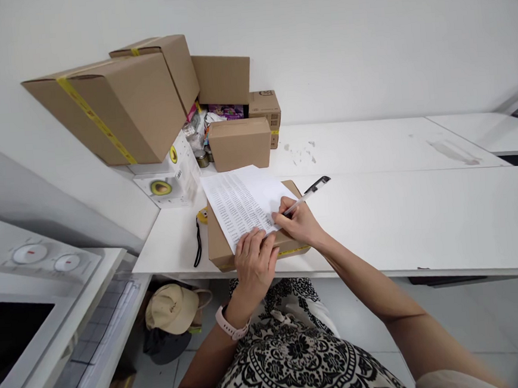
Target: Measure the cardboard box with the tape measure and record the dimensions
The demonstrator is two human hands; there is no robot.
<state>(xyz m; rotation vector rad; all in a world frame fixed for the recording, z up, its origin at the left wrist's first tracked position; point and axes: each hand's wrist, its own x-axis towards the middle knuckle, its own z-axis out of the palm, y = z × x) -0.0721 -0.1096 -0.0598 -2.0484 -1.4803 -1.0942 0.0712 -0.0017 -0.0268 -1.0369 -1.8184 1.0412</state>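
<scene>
A sheet of white paper (241,201) with columns of handwriting lies on a closed cardboard box (221,251) near the front edge of the white table. My right hand (299,220) grips a pen (308,195) with a clear barrel and black cap end. Its tip is hidden by my fingers, close to the paper's lower right part. My left hand (256,260) rests flat with its fingers stretched over the lower edge of the sheet and the box. A pale pink band (231,324) circles my left wrist.
Large taped cartons (144,101) are stacked on an avocado-printed box (169,186) at the back left. Beside them stand a smaller carton (240,144) and packed goods. A yellow item with a black strap (197,240) lies left of the box. A microwave (32,277) stands at far left.
</scene>
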